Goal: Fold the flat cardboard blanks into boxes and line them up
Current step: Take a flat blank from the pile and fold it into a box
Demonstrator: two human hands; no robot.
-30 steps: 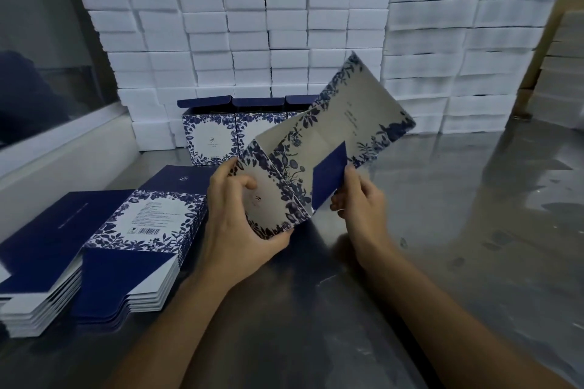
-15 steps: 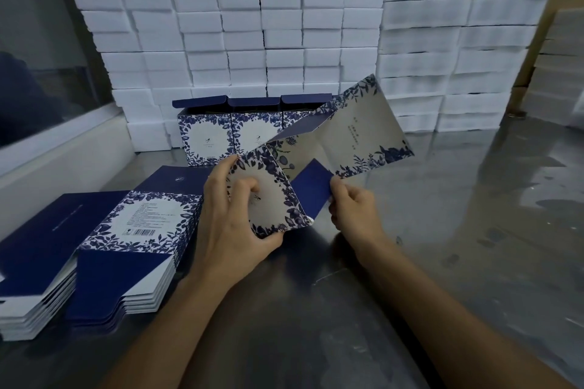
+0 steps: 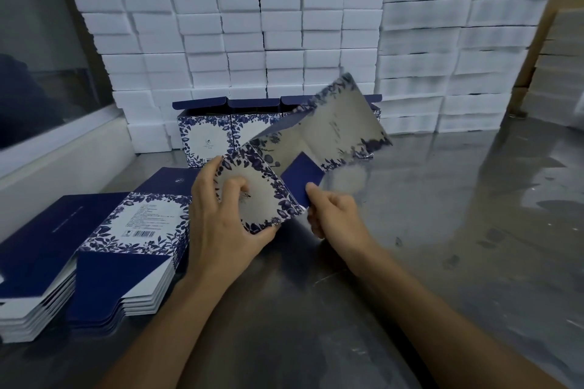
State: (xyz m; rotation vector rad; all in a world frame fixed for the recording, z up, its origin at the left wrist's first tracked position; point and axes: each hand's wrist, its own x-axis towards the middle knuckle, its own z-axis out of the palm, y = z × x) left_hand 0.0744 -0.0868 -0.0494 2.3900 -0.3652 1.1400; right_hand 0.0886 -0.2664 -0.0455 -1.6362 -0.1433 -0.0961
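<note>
Gripping the half-opened blank (image 3: 303,161) above the tabletop (image 3: 442,230), the left hand (image 3: 221,224) clamps its near panel while the right hand (image 3: 331,215) pinches the blue flap; fold squarely along the creases.

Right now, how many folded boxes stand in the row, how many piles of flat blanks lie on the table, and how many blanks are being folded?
Folded blue-and-white floral cardboard boxes standing in the row: at least 3 show; the held blank hides the row's right end.
Piles of flat cardboard blanks: 2
Part-folded floral cardboard blank, held by left hand and right hand: 1
Total: at least 6
</note>
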